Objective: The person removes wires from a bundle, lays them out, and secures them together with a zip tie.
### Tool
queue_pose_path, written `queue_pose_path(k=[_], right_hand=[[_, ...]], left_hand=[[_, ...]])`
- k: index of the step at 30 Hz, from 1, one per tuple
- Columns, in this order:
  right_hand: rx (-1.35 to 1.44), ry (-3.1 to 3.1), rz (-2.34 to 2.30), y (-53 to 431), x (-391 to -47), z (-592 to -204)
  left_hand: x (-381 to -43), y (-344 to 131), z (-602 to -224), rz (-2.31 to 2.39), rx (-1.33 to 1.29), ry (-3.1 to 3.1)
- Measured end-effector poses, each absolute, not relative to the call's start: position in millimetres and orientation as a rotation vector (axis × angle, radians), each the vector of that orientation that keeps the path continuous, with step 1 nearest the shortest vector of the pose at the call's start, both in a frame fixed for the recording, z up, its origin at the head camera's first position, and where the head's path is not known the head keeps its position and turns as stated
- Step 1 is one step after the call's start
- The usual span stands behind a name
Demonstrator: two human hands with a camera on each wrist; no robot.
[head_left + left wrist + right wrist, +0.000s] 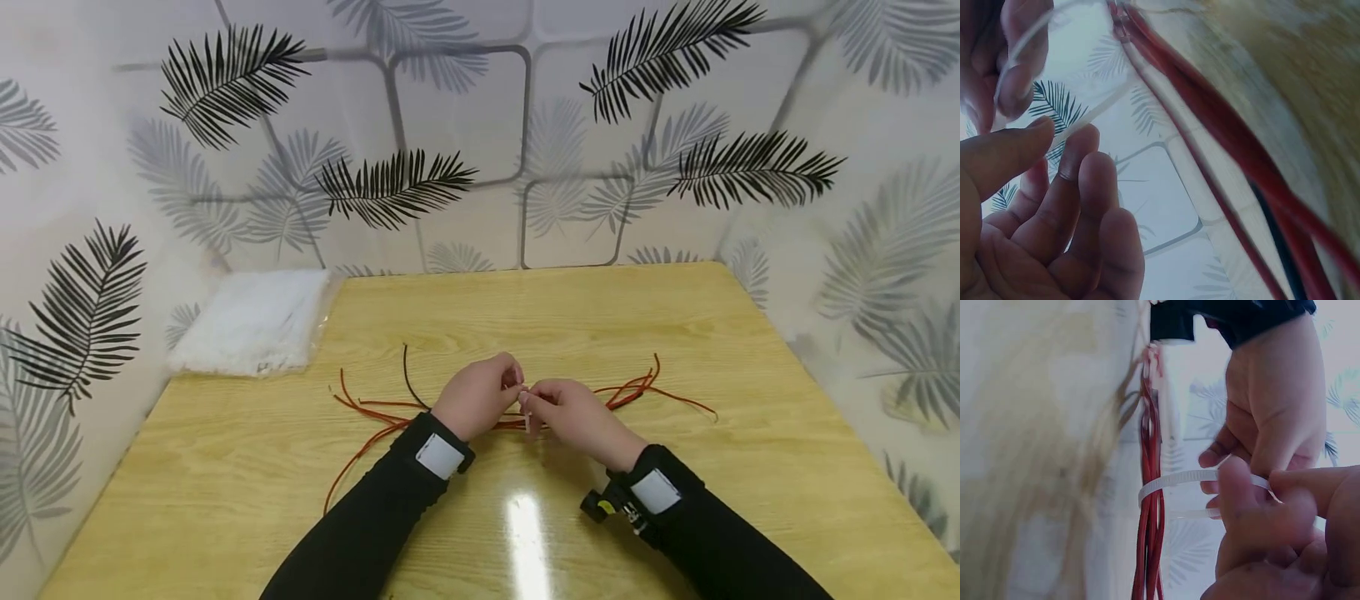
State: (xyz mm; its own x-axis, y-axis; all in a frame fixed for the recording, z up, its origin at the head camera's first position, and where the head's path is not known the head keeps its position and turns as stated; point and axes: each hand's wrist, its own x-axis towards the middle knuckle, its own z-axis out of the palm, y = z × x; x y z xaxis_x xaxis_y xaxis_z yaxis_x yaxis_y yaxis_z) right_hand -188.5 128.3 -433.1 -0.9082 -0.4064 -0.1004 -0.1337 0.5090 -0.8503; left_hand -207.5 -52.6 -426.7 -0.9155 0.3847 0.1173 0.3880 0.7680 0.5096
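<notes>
A bundle of red wires (392, 422) with a black wire (407, 367) among them lies across the table, its ends fanned out on both sides. Around the bundle's middle loops a white cable tie (1179, 479), its ridged strap wide and slack in the right wrist view. My left hand (480, 396) pinches the tie between thumb and index finger, just above the wires. Facing it, my right hand (577, 419) pinches the tie close to the left fingertips. In the left wrist view the strap (1094, 112) runs from the left fingertips toward the wires. Fingers hide where the tie's ends meet.
A clear plastic bag (255, 321) of white strips lies at the table's back left corner. The wooden table (525, 317) meets a leaf-patterned wall covering (480, 225) at the back. A small black device (600, 505) hangs under the right wrist.
</notes>
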Motion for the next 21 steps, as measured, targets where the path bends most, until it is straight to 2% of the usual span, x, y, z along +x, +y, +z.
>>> queue_pose_path(k=[13,21], right_hand=[[-0.467,2.355,-1.619,136.6,-200.9,-437.3],[-0.328,2.172,-1.842,140.4,-200.0,-440.2]], left_hand=[[-208.6,-49.8,-431.0,-0.726,-0.742,-2.885],[-205.1,-44.1,-433.3,-0.550,-0.820,-2.764]])
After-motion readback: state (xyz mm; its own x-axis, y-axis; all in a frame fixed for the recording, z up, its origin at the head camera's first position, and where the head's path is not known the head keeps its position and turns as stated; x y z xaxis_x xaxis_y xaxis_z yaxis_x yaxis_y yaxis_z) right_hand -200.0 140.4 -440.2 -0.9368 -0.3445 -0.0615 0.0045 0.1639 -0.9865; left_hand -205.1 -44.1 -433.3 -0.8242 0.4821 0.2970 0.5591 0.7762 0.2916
